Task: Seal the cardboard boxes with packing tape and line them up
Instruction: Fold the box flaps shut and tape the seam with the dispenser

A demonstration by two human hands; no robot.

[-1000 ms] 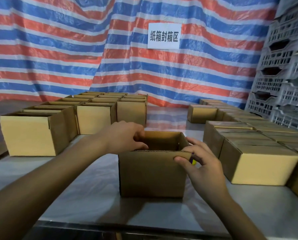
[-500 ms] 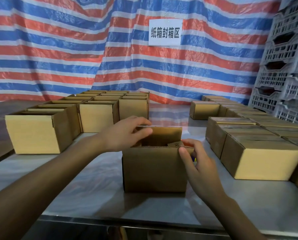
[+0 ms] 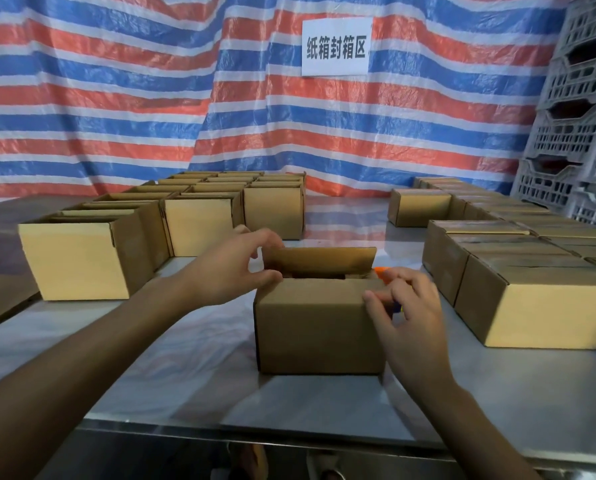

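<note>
A brown cardboard box [image 3: 317, 327] stands in the middle of the steel table [image 3: 185, 375]. Its near flap lies folded down and its far flap [image 3: 324, 259] stands upright, leaving a dark gap between them. My left hand [image 3: 227, 268] is at the box's top left corner, with the thumb on the near flap and the fingers curled at the far flap's left end. My right hand [image 3: 407, 306] grips the top right corner, thumb on the front face and fingers curled over the edge. Just behind that hand, a small orange object [image 3: 381, 270] is partly hidden.
Rows of open boxes [image 3: 81, 261] stand on the left of the table and rows of closed boxes [image 3: 539, 306] on the right. Grey plastic crates [image 3: 580, 133] are stacked at the far right. A striped tarp with a white sign [image 3: 336, 46] hangs behind.
The box's flaps have come inward: the near flap now lies down and the far flap stands up. My right hand shifted to the top right corner, and my left hand rose toward the far flap.
</note>
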